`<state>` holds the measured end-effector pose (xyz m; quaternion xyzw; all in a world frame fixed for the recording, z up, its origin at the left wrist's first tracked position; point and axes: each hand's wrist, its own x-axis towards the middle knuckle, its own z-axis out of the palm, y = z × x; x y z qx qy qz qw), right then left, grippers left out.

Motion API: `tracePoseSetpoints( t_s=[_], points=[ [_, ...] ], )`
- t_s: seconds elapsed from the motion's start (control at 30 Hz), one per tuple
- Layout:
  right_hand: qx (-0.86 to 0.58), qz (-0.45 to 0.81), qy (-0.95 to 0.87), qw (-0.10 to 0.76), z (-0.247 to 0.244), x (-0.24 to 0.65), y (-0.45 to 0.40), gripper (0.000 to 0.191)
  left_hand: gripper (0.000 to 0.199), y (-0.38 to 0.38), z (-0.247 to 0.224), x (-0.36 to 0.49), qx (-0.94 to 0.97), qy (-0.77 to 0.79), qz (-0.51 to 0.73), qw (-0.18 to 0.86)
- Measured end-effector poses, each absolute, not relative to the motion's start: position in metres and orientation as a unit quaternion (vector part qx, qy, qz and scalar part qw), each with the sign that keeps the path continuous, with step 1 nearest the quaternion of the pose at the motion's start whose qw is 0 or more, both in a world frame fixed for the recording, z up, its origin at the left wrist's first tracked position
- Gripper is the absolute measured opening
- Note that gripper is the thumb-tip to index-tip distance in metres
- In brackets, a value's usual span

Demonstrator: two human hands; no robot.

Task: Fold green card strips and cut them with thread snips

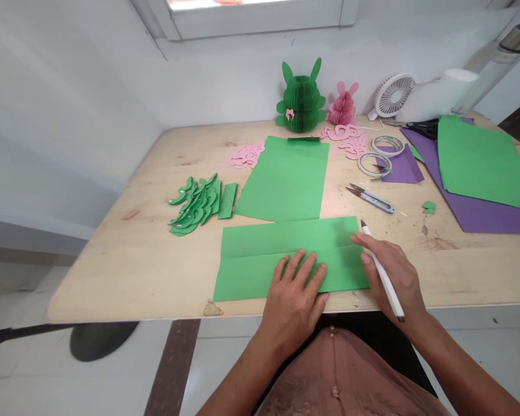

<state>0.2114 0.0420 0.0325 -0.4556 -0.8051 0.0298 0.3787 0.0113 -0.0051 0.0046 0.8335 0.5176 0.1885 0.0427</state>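
Note:
A creased strip of green paper (247, 271) lies along the table's front edge, its fold line running lengthwise. My left hand (295, 292) rests flat on its lower half with the fingers spread. At the strip's right end, my right hand (394, 274) holds a white pen (383, 277), its dark tip pointing away from me. The fingertips of that hand are at the paper's right edge. Behind the strip lies a larger green sheet (286, 179). Blue-handled thread snips (371, 198) lie to the right of that sheet.
Green cut-outs (195, 205) are piled at left, with pink cut-outs (247, 155) behind. A green paper rabbit (303, 101) and a pink one (342, 107) stand by the wall, near a small fan (394, 95). Tape rolls (375, 164) and purple paper (481, 211) lie at right.

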Motion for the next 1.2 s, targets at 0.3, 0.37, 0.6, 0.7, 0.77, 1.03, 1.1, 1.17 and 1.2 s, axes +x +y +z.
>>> tracePoseSetpoints(
  t_s=[0.3, 0.37, 0.6, 0.7, 0.77, 1.03, 1.1, 1.17, 1.2],
  points=[
    [-0.413, -0.001, -0.872, 0.264, 0.035, 0.204, 0.106, 0.028, 0.036, -0.005, 0.006, 0.013, 0.833, 0.518, 0.190, 0.046],
    [-0.413, -0.004, -0.872, 0.265, 0.035, 0.202, 0.111, 0.026, 0.036, -0.005, 0.006, 0.013, 0.833, 0.518, 0.191, 0.043],
    [-0.324, -0.019, -0.879, 0.350, 0.037, 0.207, 0.076, 0.026, 0.037, -0.004, 0.007, 0.012, 0.836, 0.515, 0.184, 0.033],
    [-0.295, 0.016, -0.903, 0.313, 0.032, 0.214, 0.054, 0.030, 0.035, -0.001, 0.009, 0.010, 0.841, 0.509, 0.178, 0.034],
    [-0.299, 0.035, -0.908, 0.290, 0.027, 0.220, 0.043, 0.029, 0.033, 0.001, 0.012, 0.008, 0.846, 0.503, 0.172, 0.036],
    [-0.298, 0.037, -0.918, 0.257, 0.016, 0.230, 0.032, 0.024, 0.032, 0.005, 0.020, 0.004, 0.854, 0.487, 0.164, 0.081],
    [-0.301, 0.035, -0.918, 0.256, 0.015, 0.230, 0.031, 0.023, 0.033, 0.005, 0.022, -0.001, 0.852, 0.478, 0.185, 0.105],
    [-0.304, 0.034, -0.918, 0.254, 0.013, 0.229, 0.030, 0.023, 0.033, 0.010, 0.025, -0.007, 0.841, 0.480, 0.220, 0.113],
    [-0.305, 0.034, -0.918, 0.253, 0.013, 0.229, 0.030, 0.022, 0.033, 0.014, 0.026, -0.011, 0.834, 0.488, 0.237, 0.107]
  ],
)
